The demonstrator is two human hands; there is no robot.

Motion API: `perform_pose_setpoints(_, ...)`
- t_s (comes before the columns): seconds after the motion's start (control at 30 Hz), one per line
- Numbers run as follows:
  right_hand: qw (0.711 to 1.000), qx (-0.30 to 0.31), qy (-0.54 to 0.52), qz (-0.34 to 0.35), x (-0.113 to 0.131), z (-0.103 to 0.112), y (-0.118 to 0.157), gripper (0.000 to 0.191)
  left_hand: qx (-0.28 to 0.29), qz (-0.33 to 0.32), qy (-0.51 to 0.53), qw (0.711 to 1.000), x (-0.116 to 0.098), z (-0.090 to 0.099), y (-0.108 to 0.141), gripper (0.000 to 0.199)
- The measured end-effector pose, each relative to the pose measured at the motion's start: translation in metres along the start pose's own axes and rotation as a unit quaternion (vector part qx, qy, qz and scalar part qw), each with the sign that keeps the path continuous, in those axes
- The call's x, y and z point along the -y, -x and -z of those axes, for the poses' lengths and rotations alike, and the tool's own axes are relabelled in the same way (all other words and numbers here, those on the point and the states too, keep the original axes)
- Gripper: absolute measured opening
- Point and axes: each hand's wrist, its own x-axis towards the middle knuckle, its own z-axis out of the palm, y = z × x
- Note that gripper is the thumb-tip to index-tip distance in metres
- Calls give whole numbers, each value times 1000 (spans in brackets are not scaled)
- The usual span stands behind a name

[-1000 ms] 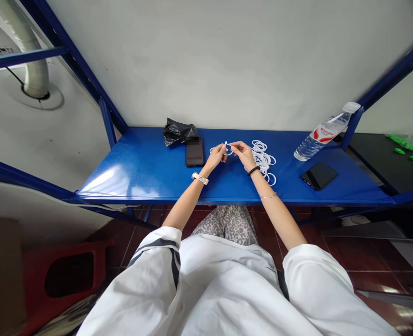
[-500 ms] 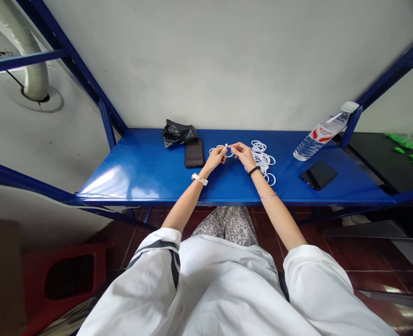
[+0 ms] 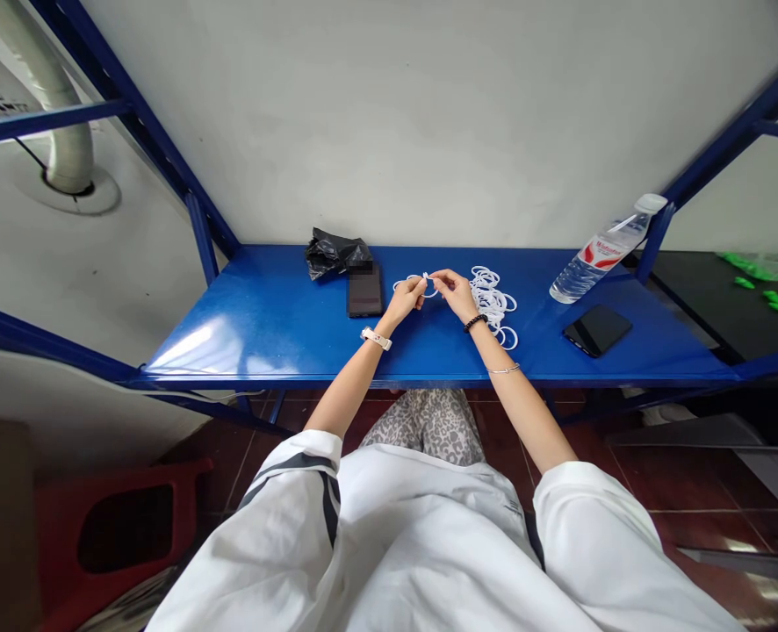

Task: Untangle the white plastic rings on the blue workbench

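Over the middle of the blue table [image 3: 284, 325], my left hand [image 3: 407, 298] pinches a thin white ring [image 3: 432, 293] between thumb and fingertips. My right hand [image 3: 455, 292] has its fingers closed on the same ring from the right, so the fingertips almost meet at its top. More thin white loop shows just left of my left hand, partly hidden by it. Close to the right of my right hand lies a loose pile of similar white rings [image 3: 493, 305]. What the rings are made of I cannot tell.
A black phone-like device [image 3: 364, 291] lies left of my hands, with a crumpled black plastic bag [image 3: 336, 252] behind it. Rightward are a second black phone [image 3: 598, 331] and a water bottle [image 3: 603, 254]. Blue frame bars [image 3: 165, 149] rise at both sides. A red stool [image 3: 188, 500] stands lower left.
My fingertips have come slightly closer together on the white ring. The whole view has shifted a little; the objects on the table keep their places.
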Motion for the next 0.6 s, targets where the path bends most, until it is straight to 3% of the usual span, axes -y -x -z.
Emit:
perform_pose_setpoints(0.23, 998, -5, 66, 25, 0, -1, 2, 28, 3, -12, -14, 1000, 5, 0, 1, 39)
perform_pose_setpoints(0.43, 982, -31, 175, 62, 6, -11, 8, 24, -32, -2, -27, 999, 8, -3, 2, 38)
perform_pose_setpoints(0.6, 970, -32, 239, 30, 14, -20, 14, 30, -77, -5, -78, 994, 3, -9, 1, 31)
